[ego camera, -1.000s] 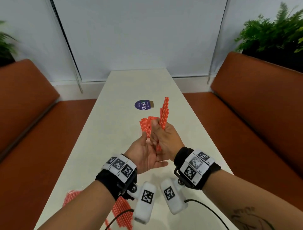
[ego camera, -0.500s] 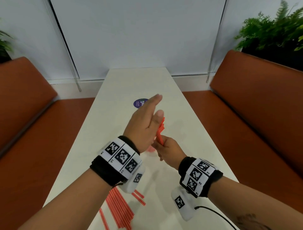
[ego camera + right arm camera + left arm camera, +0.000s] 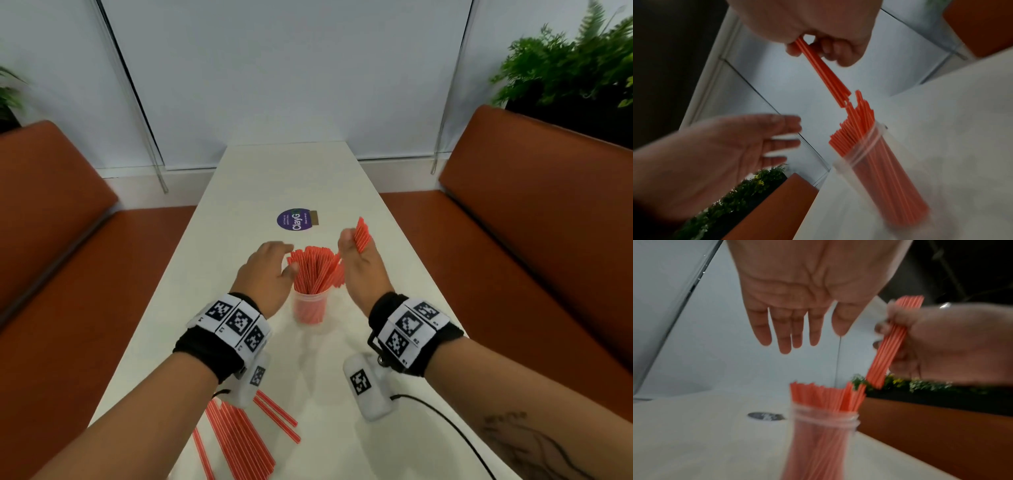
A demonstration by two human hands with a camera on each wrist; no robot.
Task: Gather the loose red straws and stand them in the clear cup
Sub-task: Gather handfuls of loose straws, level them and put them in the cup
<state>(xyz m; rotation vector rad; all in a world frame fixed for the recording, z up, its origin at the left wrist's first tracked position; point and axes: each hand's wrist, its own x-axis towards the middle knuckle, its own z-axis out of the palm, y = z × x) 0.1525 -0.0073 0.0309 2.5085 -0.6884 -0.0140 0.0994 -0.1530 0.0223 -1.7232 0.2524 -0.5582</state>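
A clear cup (image 3: 310, 306) (image 3: 821, 443) (image 3: 877, 175) stands on the white table (image 3: 274, 178), full of upright red straws (image 3: 315, 269). My right hand (image 3: 359, 263) (image 3: 941, 344) (image 3: 818, 32) grips a small bundle of red straws (image 3: 360, 234) (image 3: 888, 344) (image 3: 824, 71) just right of and above the cup's straws, its lower end near their tops. My left hand (image 3: 267, 270) (image 3: 797, 305) (image 3: 725, 146) hovers open left of the cup, fingers straight, holding nothing. Several loose red straws (image 3: 239, 442) lie on the table near me, under my left forearm.
A round purple sticker (image 3: 294, 220) lies on the table beyond the cup. Brown benches (image 3: 548, 222) run along both sides. A plant (image 3: 565, 68) stands at the back right. A black cable (image 3: 442, 425) trails from my right wrist camera.
My left hand has left the bundle and dropped open to the left of the cup. My right hand has carried its straws to just above the cup's right side.
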